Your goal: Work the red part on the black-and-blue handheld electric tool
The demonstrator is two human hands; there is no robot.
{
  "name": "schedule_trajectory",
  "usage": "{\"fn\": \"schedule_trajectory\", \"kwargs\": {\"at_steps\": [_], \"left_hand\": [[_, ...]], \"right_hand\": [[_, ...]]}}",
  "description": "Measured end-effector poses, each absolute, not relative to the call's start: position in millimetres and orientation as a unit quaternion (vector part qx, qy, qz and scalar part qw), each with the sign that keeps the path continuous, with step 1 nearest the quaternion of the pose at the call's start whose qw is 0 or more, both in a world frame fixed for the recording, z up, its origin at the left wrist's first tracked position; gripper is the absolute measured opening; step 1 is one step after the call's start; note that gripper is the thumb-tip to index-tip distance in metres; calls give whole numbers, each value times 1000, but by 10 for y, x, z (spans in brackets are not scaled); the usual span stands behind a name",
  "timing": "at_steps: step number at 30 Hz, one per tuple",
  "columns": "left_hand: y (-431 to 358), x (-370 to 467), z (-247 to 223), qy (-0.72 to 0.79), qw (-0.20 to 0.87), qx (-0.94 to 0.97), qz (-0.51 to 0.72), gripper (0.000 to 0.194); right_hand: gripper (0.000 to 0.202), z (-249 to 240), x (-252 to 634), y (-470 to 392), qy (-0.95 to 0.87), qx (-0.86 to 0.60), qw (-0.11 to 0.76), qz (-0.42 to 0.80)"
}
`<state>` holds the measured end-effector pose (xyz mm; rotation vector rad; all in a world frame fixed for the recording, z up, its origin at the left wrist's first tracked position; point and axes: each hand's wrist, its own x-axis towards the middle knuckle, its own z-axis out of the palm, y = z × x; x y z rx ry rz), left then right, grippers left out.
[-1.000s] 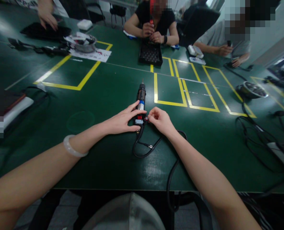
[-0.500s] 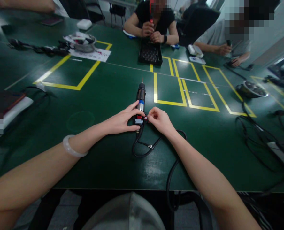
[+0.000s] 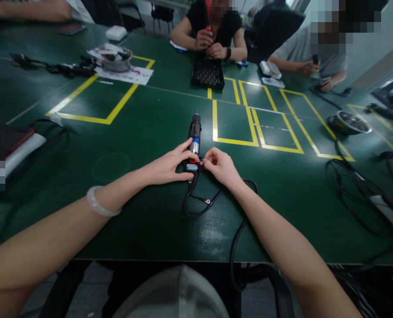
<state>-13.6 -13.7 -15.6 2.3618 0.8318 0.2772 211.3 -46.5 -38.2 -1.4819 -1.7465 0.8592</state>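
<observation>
An electric screwdriver lies on the green table, its thin bit pointing away from me. It has a black body, a blue band, a silver section and a red and grey rear end. My left hand holds it from the left, fingers across its rear part and thumb by the cable end. On its right side, my right hand is closed in a pinch at a small red part, mostly hidden by the fingertips. A black cable loops from the rear, with a ring terminal beside it.
Yellow tape outlines mark the table. Across it, a co-worker's hands are above a black tray. A metal bowl stands back left. Black cables and a round metal item lie right.
My right hand has shifted very slightly left at the screwdriver's side. My left hand and the screwdriver stay in nearly the same place.
</observation>
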Motion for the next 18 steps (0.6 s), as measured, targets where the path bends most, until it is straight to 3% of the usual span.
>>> {"fn": "schedule_trajectory", "kwargs": {"at_steps": [18], "left_hand": [[-124, -151, -198, 318, 306, 890, 114, 58]], "right_hand": [[16, -415, 2039, -497, -666, -594, 340, 297]]}}
